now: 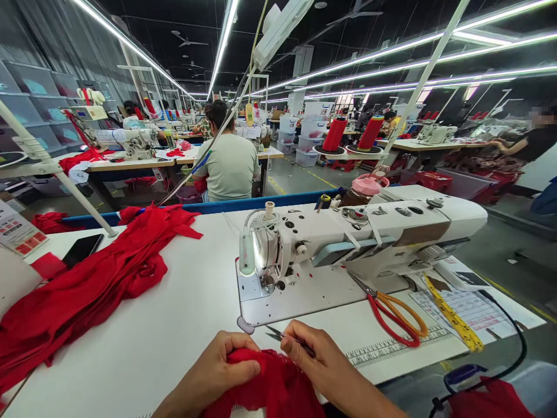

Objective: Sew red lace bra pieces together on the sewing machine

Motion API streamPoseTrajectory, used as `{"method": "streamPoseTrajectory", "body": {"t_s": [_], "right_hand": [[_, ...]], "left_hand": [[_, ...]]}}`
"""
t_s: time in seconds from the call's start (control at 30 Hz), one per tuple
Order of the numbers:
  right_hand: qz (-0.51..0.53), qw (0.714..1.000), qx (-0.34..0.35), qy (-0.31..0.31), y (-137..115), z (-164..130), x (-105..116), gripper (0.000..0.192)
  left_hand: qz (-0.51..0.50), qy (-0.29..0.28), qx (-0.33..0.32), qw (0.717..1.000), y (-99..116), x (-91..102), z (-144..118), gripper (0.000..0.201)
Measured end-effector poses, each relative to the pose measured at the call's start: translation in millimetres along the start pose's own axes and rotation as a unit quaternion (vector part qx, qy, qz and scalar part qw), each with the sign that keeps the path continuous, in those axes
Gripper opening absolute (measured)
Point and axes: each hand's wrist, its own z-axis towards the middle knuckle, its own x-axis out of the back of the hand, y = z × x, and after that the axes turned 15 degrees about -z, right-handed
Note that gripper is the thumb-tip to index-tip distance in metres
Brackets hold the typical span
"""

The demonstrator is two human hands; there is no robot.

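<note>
My left hand [224, 363] pinches a piece of red fabric [270, 383] between thumb and fingers, at the front edge of the white table. A lacy or frayed edge shows along the top of the cloth. In my right hand [313, 351] is a pair of thread snips [276, 334], closed in the fingers, its pointed blades aimed left above the cloth. Most of the snips' body is hidden by the hand. Just beyond both hands stands a white sewing machine [365, 232], its lamp lit over the needle plate.
A long heap of red fabric [108, 278] covers the table's left side, beside a black phone [82, 249]. Large scissors [398, 319] with red and orange handles lie right of my hands, near a yellow tape measure [452, 316]. A seated person [228, 157] works ahead.
</note>
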Motion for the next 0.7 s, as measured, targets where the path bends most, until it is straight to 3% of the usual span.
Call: {"method": "streamPoseTrajectory", "body": {"t_s": [0.1,0.23,0.37,0.43,0.53,0.7], "right_hand": [[0.116,0.99,-0.029,-0.069,-6,7,-2,0.034],[0.144,0.988,-0.038,-0.039,-15,20,-14,0.027],[0.07,0.995,-0.005,0.071,-12,26,-17,0.03],[0.023,0.995,0.017,0.094,-6,24,-15,0.03],[0.02,0.997,0.019,0.073,0,19,-9,0.028],[-0.041,0.998,-0.041,0.023,3,8,13,0.031]], "left_hand": [[0.021,0.004,-0.005,1.0,-3,0.4,3,0.023],[0.039,-0.001,-0.01,0.999,-8,3.1,7,0.025],[0.038,-0.007,-0.019,0.999,-7,4.8,6,0.024],[0.034,-0.008,-0.019,0.999,-7,5.4,6,0.024],[0.028,0.002,-0.009,1.0,-11,7.6,7,0.028],[0.017,0.009,-0.018,1.0,-18,11.1,9,0.032]]}}
